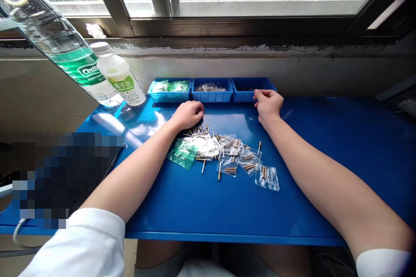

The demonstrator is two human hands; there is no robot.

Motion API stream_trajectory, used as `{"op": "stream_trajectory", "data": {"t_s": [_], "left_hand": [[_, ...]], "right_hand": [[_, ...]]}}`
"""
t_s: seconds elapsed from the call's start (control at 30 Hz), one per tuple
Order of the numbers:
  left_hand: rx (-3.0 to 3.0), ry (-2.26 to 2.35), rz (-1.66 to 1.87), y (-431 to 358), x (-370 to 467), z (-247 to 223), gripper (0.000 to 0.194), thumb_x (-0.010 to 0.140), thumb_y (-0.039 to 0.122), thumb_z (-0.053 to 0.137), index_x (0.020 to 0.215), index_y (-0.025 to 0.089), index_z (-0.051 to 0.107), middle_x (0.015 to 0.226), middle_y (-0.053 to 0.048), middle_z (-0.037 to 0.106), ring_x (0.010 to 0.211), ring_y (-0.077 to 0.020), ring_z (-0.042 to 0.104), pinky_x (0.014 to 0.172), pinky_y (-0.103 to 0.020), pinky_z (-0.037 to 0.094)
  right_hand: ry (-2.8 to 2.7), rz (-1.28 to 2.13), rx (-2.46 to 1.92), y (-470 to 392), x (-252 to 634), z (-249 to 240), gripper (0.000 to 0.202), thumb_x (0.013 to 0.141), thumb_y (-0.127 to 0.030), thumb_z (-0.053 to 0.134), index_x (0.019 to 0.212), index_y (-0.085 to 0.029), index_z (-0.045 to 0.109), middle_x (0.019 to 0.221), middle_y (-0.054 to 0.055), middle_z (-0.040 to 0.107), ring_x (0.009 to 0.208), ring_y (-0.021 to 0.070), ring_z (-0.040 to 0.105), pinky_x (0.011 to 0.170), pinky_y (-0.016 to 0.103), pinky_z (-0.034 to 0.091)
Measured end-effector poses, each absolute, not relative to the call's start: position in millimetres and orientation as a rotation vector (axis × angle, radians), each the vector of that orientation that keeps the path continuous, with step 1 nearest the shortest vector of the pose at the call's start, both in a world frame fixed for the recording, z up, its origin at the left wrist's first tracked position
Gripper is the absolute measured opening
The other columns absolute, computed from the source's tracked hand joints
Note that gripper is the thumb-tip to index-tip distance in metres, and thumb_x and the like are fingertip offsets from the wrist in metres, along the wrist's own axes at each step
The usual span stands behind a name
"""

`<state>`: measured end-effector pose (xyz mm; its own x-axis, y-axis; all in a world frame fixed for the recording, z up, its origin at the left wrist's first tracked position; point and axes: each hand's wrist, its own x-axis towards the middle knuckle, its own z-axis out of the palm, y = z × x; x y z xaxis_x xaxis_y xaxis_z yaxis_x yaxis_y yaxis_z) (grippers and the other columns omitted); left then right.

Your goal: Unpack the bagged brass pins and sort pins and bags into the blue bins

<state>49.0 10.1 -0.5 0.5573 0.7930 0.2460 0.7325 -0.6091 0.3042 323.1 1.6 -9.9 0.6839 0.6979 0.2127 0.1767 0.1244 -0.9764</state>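
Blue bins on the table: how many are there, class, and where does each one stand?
3, in a row at the back of the blue table: the left bin, holding green packets; the middle bin; and the right bin, partly behind the right hand. No others show.

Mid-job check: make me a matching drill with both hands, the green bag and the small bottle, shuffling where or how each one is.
1. left hand
2. right hand
3. green bag on the table
4. small bottle

A. at the near left side of the pile
B. at the rightmost blue bin
C. upright, with a white cap
D. just beyond the pile

Pairs: 1-D, 2-B, 3-A, 4-C.
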Motion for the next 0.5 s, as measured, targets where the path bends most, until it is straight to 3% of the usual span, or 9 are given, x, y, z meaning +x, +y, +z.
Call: {"op": "stream_trajectory", "data": {"t_s": [0.27,0.5], "left_hand": [[2.621,1.289,0.546,9.4,49.1,-0.2,0.022,0.081,0.028,0.046,0.084,0.018,0.065,0.088,-0.006,0.069,0.082,-0.0221,0.060,0.071,-0.032,0.045],[2.617,1.302,0.527,8.6,49.7,1.5,0.023,0.081,0.029,0.045,0.085,0.018,0.065,0.089,-0.007,0.069,0.084,-0.0224,0.061,0.073,-0.032,0.046]], "right_hand": [[-0.790,0.458,-1.426,0.9,322.5,-10.9,0.015,0.067,-0.028,0.072,0.069,-0.017,0.063,0.061,0.000,0.062,0.047,0.0100,0.051,0.039,0.022,0.042],[-0.877,0.466,-1.417,-0.9,321.7,-11.2,0.027,0.070,-0.041,0.072,0.068,-0.019,0.058,0.058,-0.001,0.058,0.043,0.0099,0.047,0.040,0.025,0.041]]}}
